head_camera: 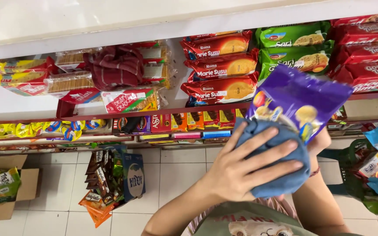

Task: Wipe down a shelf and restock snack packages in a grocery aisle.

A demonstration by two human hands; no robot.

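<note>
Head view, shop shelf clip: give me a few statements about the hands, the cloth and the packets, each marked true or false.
1. The left hand presses a blue cloth against a purple packet. True.
2. The purple packet lies flat on the floor. False: it is held up in front of the shelves, with the right hand mostly hidden behind it.
3. A dark red checked cloth sits on the upper shelf among the packets. True.
4. The red biscuit packets are stacked in the green basket. False: they are stacked on the shelf.
5. A cardboard box stands on the tiled floor at the left. True.
</note>
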